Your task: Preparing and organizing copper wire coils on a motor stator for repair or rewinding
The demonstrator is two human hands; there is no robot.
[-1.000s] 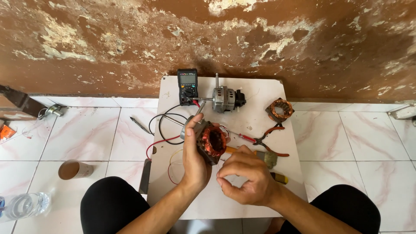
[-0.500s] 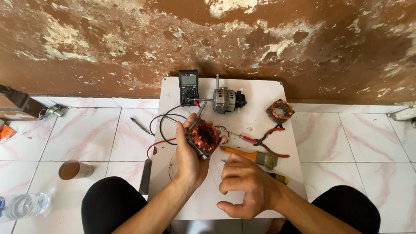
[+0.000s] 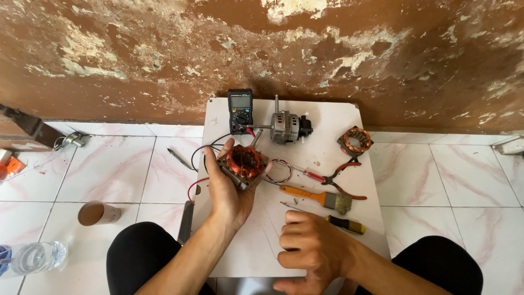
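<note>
From the head camera, the left hand (image 3: 229, 191) is raised over the white square board (image 3: 322, 117) that serves as a low table, its fingers wrapped round a square motor stator wound with copper-coloured wire (image 3: 243, 164); the stator sits in the palm, tilted so its round bore faces up and away from the person, with thin leads trailing off it toward the board; the right hand (image 3: 311, 248) rests lower, near the board's near edge, fingers curled loosely inward with nothing visibly in them, thumb pointing down.

Just beyond the left hand stands a black digital multimeter with a dial (image 3: 240, 111), its red and black probe leads (image 3: 204, 155) looping off to the left of that hand; to the right of the meter lies a grey metal electric motor with a protruding shaft (image 3: 286, 127); further right sits a second copper-wound stator ring (image 3: 356, 140).

Between the two hands and to their right lie a red-handled screwdriver (image 3: 305, 173), red-handled pliers (image 3: 341, 177), an orange-handled paintbrush (image 3: 316, 196) and, just beside the right hand, a yellow-and-black screwdriver handle (image 3: 345, 224).

On the tiled floor well left of the left hand stand a brown paper cup (image 3: 98, 213) and a clear plastic bottle (image 3: 33, 258).
</note>
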